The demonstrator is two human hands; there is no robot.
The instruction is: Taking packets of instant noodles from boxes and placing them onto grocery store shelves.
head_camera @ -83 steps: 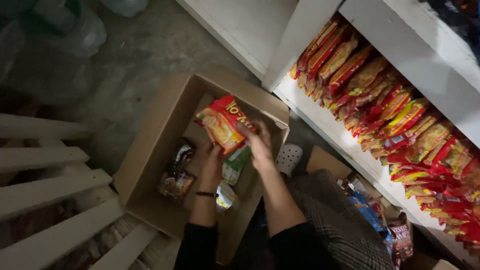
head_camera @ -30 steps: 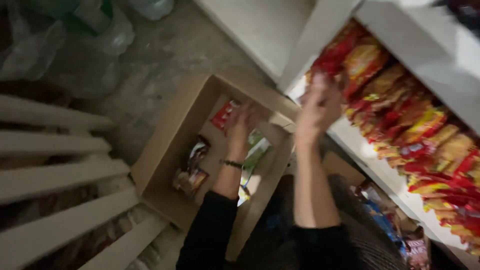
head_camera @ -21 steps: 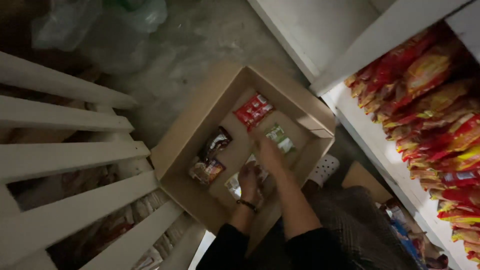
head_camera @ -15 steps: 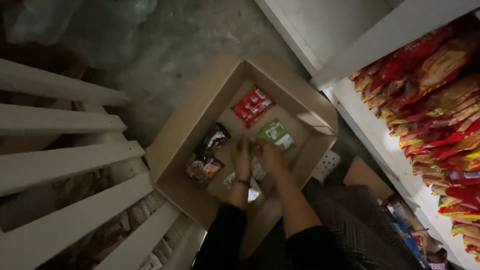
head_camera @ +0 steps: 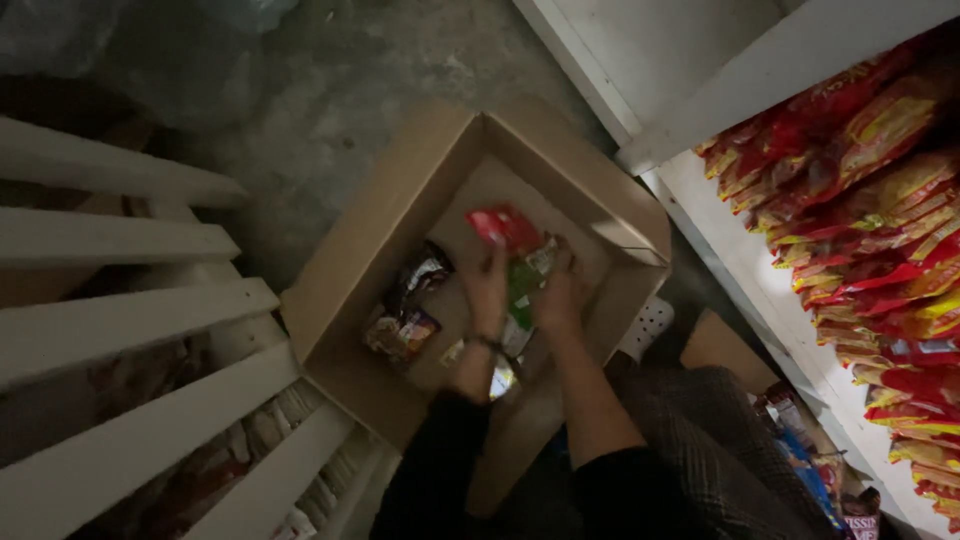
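Both hands now back in the box [head_camera: 400, 210]: left hand [head_camera: 487, 290] and right hand [head_camera: 556, 295] clamp fingers on green packets [head_camera: 522, 285], gathering more.

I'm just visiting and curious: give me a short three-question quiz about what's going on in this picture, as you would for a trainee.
1. True or false: both hands are inside the cardboard box.
2. What lies between the left hand and the right hand?
A. a green packet
B. a glass bottle
C. a roll of tape
3. Fill in: the shelf to the right of the box is filled with red and yellow ____.

Key
1. True.
2. A: the green packet sits between the hands, with a red packet just beyond it.
3. Snack bags. Dark packets lie in the box to the left.
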